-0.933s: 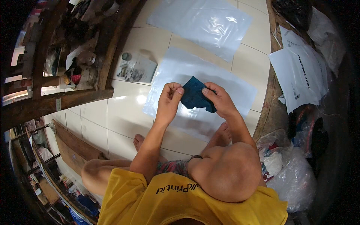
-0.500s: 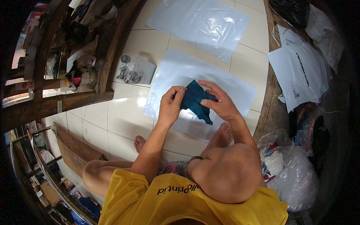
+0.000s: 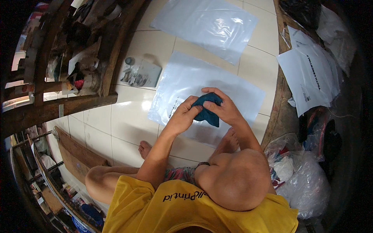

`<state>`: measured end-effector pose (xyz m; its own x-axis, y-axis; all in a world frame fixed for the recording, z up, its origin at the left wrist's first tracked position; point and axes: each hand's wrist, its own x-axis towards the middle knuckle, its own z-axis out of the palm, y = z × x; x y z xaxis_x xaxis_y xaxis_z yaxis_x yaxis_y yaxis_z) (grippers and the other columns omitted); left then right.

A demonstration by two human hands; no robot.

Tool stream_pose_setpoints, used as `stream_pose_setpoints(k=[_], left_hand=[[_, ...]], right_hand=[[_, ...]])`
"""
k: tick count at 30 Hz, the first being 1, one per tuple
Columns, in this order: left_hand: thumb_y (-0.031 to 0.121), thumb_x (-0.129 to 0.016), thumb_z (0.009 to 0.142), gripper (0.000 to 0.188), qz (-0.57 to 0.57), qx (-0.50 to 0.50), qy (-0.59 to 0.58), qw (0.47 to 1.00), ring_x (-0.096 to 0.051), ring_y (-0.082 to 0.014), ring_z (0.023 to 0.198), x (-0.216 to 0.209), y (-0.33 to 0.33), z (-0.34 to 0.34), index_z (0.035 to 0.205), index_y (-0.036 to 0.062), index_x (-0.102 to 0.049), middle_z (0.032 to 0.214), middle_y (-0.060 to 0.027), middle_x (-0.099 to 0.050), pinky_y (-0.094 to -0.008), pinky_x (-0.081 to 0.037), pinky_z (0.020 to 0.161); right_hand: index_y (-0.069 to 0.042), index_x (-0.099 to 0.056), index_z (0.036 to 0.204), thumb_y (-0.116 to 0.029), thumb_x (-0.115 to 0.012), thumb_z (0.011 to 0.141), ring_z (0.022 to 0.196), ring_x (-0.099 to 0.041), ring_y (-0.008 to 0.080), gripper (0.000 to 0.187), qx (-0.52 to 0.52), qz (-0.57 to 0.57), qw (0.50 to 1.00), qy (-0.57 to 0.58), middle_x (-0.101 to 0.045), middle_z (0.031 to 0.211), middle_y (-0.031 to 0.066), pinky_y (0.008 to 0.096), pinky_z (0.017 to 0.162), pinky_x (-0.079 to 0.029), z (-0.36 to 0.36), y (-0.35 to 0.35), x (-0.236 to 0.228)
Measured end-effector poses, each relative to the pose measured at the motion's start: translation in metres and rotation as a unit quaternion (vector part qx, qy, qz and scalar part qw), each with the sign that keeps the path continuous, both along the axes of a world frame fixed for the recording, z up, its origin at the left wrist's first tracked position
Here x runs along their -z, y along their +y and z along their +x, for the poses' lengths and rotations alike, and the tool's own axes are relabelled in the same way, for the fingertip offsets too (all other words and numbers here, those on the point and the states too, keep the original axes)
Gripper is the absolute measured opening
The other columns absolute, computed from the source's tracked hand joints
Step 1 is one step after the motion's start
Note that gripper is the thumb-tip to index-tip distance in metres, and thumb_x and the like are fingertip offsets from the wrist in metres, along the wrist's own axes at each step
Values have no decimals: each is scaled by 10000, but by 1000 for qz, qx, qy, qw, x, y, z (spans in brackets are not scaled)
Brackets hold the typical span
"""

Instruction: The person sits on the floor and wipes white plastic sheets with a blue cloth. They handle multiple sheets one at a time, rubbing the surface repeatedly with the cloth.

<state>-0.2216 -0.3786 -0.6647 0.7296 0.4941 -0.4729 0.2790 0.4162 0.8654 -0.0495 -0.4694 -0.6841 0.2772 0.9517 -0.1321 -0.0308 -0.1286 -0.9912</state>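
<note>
Between my two hands a small dark teal cloth (image 3: 210,115) is bunched and partly folded. My left hand (image 3: 184,114) pinches its left edge with thumb and fingers. On the other side, my right hand (image 3: 222,107) grips the upper right of the cloth, its thumb pressed on the front. A corner of the cloth hangs down toward my foot. Beneath the hands lies a pale plastic sheet (image 3: 241,93) on the tiled floor, with small dark print showing beside my left hand.
Another plastic sheet (image 3: 206,23) lies farther off. A translucent bottle (image 3: 140,72) with dark smears stands at left, near a wooden rack (image 3: 108,54). On the right are printed white plastic bags (image 3: 309,77) and clear plastic bundles (image 3: 305,186). A wooden board (image 3: 77,157) leans at lower left.
The cloth was spread with a corner pointing up; now it is bunched smaller. My left hand has moved right, closer to my right hand, uncovering print on the sheet.
</note>
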Motion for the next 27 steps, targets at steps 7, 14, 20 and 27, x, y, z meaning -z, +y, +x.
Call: stream_pose_setpoints(k=[7, 14, 20, 27], left_hand=[[278, -557, 980, 278, 39, -146, 141, 978, -582, -138, 835, 35, 4, -32, 1028, 27, -666, 936, -51, -651, -312, -493, 751], [305, -820, 825, 959, 420, -435, 189, 773, -371, -325, 1326, 36, 80, -85, 1483, -83, -240, 1475, -261, -309, -454, -329, 1102], [210, -757, 878, 826, 387, -297, 6, 873, -429, -307, 1322, 22, 127, -67, 1488, -45, -263, 1419, -217, -423, -416, -341, 1111], [123, -750, 789, 705, 557, -77, 44, 826, -529, -388, 1183, -48, 105, -21, 1409, -15, -443, 1315, -238, -515, -420, -406, 1046]], right_hand=[[1, -642, 1187, -255, -715, 923, 939, -630, 146, 375, -34, -179, 977, 113, -694, 1034, 91, 305, 846, -519, -6, -14, 19], [98, -547, 1305, -229, -694, 887, 1073, -668, 286, 551, 130, -38, 916, 378, -654, 1210, 201, 462, 1001, -526, 8, -10, 18], [19, -570, 1098, -164, -628, 982, 953, -701, 288, 225, 168, -7, 918, 358, -680, 1034, 150, 415, 885, -585, 35, -3, 21], [-9, -585, 1168, -118, -645, 963, 934, -642, 148, 240, 128, 27, 977, 170, -668, 1034, 63, 301, 842, -533, 47, 15, 3]])
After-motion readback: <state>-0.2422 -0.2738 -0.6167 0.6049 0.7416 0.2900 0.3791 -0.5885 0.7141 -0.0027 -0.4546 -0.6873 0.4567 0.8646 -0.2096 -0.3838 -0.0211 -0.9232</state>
